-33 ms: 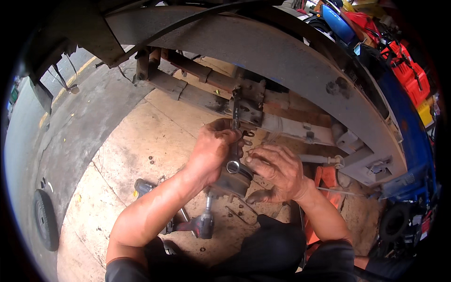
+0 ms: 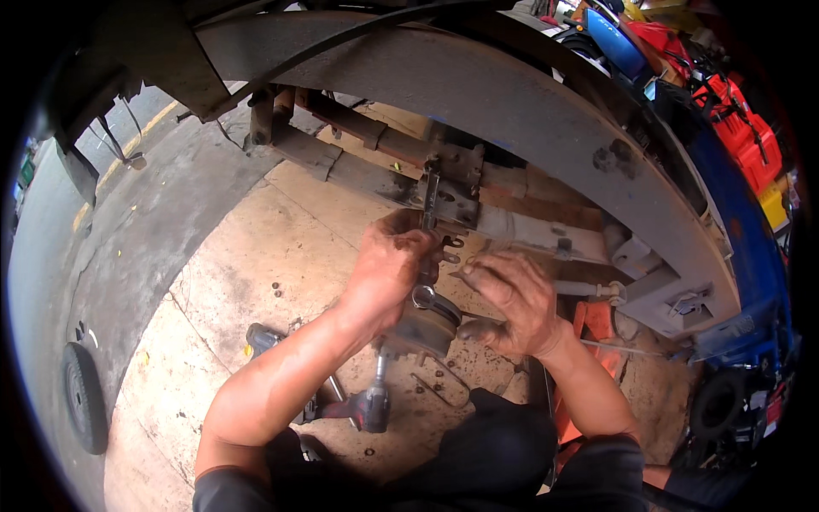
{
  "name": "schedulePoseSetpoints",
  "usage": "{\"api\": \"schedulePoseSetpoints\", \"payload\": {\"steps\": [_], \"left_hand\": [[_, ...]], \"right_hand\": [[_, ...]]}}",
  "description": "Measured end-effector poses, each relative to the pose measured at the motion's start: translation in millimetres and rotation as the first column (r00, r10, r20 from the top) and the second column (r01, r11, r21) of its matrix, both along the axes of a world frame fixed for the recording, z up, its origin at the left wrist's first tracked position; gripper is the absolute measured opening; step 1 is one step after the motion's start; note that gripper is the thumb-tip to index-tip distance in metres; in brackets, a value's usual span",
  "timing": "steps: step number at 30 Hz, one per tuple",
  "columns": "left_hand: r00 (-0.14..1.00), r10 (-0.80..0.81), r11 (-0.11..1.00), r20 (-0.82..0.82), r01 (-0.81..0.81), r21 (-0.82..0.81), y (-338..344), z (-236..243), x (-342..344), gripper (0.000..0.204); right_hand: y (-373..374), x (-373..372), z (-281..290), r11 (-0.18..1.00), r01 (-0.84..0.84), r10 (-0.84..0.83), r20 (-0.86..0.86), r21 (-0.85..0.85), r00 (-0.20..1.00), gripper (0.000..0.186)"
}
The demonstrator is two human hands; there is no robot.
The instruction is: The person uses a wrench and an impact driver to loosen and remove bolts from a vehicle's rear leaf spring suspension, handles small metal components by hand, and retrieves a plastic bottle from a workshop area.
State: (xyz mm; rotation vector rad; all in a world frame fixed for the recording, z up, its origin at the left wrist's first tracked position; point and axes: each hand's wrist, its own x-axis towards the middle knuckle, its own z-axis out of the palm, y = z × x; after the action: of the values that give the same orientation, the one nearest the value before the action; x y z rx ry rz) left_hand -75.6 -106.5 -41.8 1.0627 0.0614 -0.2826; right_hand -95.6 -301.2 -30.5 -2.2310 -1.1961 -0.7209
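Observation:
My left hand (image 2: 394, 263) is closed around the middle of a combination wrench (image 2: 432, 198), which runs roughly upright in the picture. Its upper end meets the clamp plate (image 2: 461, 205) on a leaf spring (image 2: 363, 177). The ring end shows below my fist. To the right of that ring, my right hand (image 2: 516, 300) has its thumb and fingers apart, with nothing seen between them. Under the hands sits a dark round drum-like part (image 2: 422, 331), partly covered by my left hand and the wrench.
A long frame rail (image 2: 478, 77) arches over the work. On the floor lie an impact wrench (image 2: 371, 410), another power tool (image 2: 263, 338), a U-shaped rod (image 2: 450, 391) and some nuts (image 2: 276, 289). An orange-red stand (image 2: 599, 324) is at right, a tyre (image 2: 83, 398) far left.
The thumb and fingers of my right hand have drawn a little closer together. The wrench in my left hand has shifted slightly.

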Motion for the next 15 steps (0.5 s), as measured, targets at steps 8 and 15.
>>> {"api": "schedulePoseSetpoints", "payload": {"steps": [8,15], "left_hand": [[0.964,-0.148,0.978,0.223,0.108,0.180,54.3,4.0,21.4,0.016],[0.927,-0.210,0.839,0.310,0.008,0.544,100.5,17.0,-7.4,0.026]], "right_hand": [[18.3,84.3,6.2,0.843,0.539,-0.499,-0.360,0.012,0.788,0.037],[49.5,116.6,17.6,0.750,0.530,-0.625,-0.161,-0.396,0.764,0.049]]}}
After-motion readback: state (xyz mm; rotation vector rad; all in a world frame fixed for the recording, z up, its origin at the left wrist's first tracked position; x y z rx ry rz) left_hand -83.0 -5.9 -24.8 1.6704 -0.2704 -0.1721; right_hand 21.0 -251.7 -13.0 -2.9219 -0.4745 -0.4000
